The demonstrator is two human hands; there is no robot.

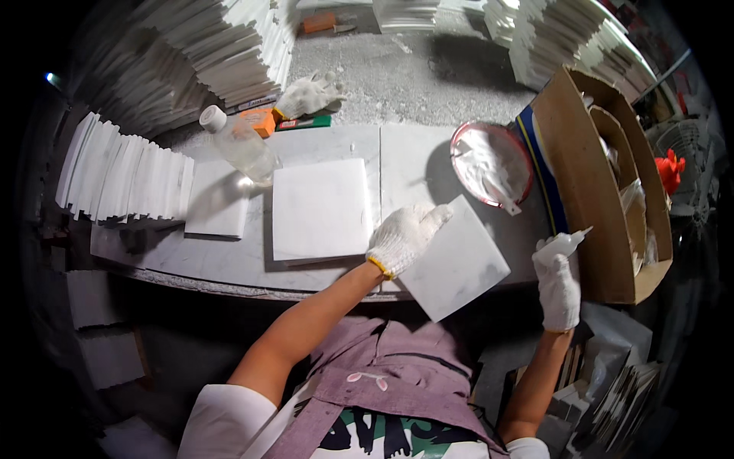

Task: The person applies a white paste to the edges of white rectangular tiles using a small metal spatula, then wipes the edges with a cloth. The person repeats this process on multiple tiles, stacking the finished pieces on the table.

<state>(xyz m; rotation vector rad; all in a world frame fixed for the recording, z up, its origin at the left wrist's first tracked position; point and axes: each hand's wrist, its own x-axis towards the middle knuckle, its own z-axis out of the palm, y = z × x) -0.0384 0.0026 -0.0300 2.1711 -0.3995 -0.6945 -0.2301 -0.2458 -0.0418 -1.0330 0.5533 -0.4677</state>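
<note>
My left hand [409, 239], in a white knit glove with a yellow cuff, grips the upper left edge of a square white tile with grey veins [459, 264]. That tile is turned at an angle, and its lower corner juts past the table's front edge. To its left lies a white square tile or stack [321, 206], close to my left wrist. My right hand [558, 287], gloved too, is closed around a small translucent squeeze bottle [562, 245]. The bottle's thin nozzle points up and right, beside the cardboard box [569, 168].
A red-rimmed bowl of white paste [492, 164] stands near the box. Leftward are a clear capped bottle [248, 151], a smaller tile [218, 203] and a row of upright tiles [126, 172]. Behind lie an empty glove [310, 96] and tall tile stacks [229, 46].
</note>
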